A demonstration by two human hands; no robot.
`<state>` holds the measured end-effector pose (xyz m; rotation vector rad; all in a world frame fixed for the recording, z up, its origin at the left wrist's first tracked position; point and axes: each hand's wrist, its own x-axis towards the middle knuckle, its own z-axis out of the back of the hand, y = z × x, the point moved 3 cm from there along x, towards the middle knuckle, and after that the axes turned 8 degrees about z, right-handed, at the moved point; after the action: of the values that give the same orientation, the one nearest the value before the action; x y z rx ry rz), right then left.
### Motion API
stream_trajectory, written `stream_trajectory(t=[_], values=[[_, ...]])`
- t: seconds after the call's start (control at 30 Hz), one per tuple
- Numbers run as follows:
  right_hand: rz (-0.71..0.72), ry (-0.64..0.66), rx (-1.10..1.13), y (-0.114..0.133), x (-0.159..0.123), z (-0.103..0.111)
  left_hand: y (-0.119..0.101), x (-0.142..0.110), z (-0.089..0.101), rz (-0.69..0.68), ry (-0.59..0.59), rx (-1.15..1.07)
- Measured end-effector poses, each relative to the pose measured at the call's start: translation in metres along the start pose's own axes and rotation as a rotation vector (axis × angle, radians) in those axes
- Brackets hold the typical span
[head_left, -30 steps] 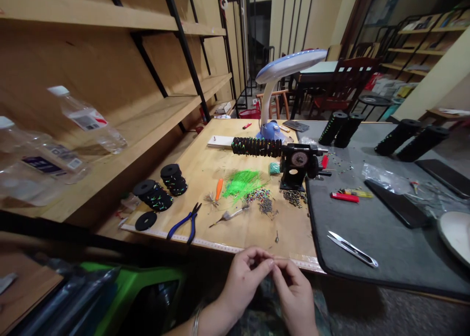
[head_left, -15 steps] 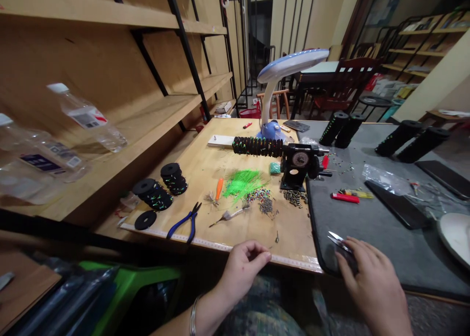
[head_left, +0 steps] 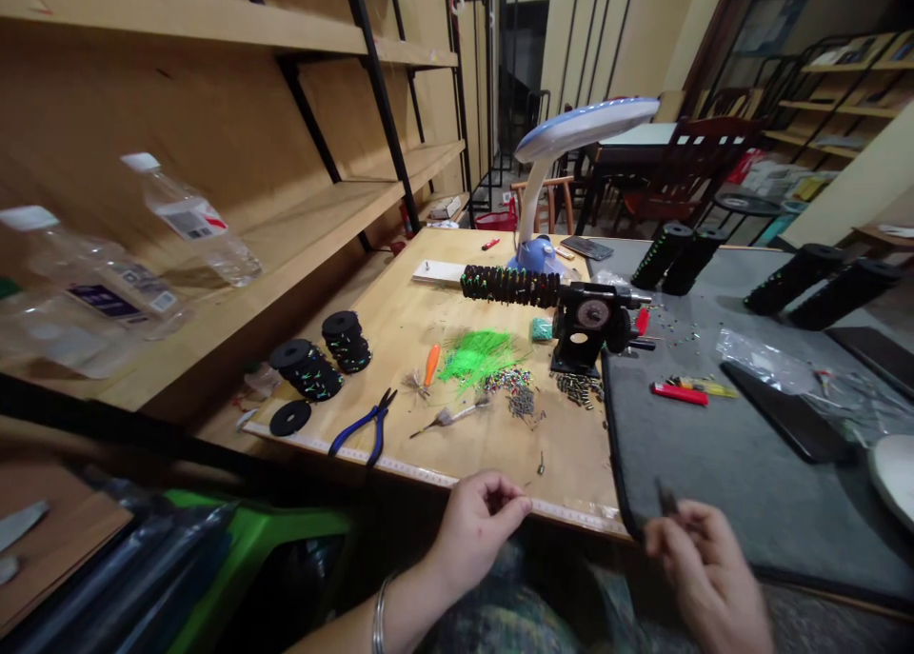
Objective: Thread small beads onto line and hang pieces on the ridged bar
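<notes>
I see left hand (head_left: 475, 540) lower centre, fingers curled apart, empty, beside tape measure (head_left: 564, 514). Right hand (head_left: 704, 568) lower right, blurred dark object (head_left: 667, 498) at fingers, grip unclear. Studded black rolls (head_left: 661, 256) upper right look done; green bristles (head_left: 478, 359) still piled centre.

Right hand (head_left: 706, 568) blurred and cut off by the bottom edge, the small dark item (head_left: 667, 498) at its fingers too smeared to name. Left forearm (head_left: 357, 625) cut off too. Beads (head_left: 508, 380) on the bench (head_left: 457, 454) too small to tell apart; white plate (head_left: 894, 468) cut off at the right edge.
</notes>
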<state>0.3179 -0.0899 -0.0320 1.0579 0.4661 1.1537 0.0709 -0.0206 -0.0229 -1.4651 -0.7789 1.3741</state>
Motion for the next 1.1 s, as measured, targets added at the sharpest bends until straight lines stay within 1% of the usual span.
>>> stream_trajectory(t=[0.07,0.1,0.13,0.2,0.3,0.5,0.7,0.97,1.1], values=[[-0.051,0.193,0.225,0.016,-0.021,-0.029,0.002,-0.001,-0.002,-0.014,0.009,0.036],[-0.062,0.288,0.278,0.023,-0.029,-0.042,0.002,-0.002,-0.002,-0.033,0.010,0.061],[-0.048,0.329,0.286,0.029,-0.035,-0.052,0.002,-0.003,-0.003,-0.060,0.008,0.090],[0.062,0.399,0.217,0.040,-0.041,-0.066,0.000,-0.006,-0.003,-0.129,-0.010,0.154],[0.187,0.470,0.108,0.047,-0.041,-0.074,-0.002,-0.009,-0.002,-0.209,-0.034,0.231],[0.220,0.499,0.064,0.045,-0.039,-0.076,-0.005,-0.012,-0.002,-0.253,-0.036,0.307],[0.248,0.507,0.073,0.048,-0.038,-0.077,-0.007,-0.013,-0.006,-0.259,-0.004,0.366],[0.260,0.477,0.095,0.046,-0.036,-0.078,-0.007,-0.014,-0.008,-0.265,-0.005,0.398],[0.265,0.463,0.080,0.044,-0.036,-0.077,-0.010,-0.013,-0.009,-0.240,0.001,0.377]])
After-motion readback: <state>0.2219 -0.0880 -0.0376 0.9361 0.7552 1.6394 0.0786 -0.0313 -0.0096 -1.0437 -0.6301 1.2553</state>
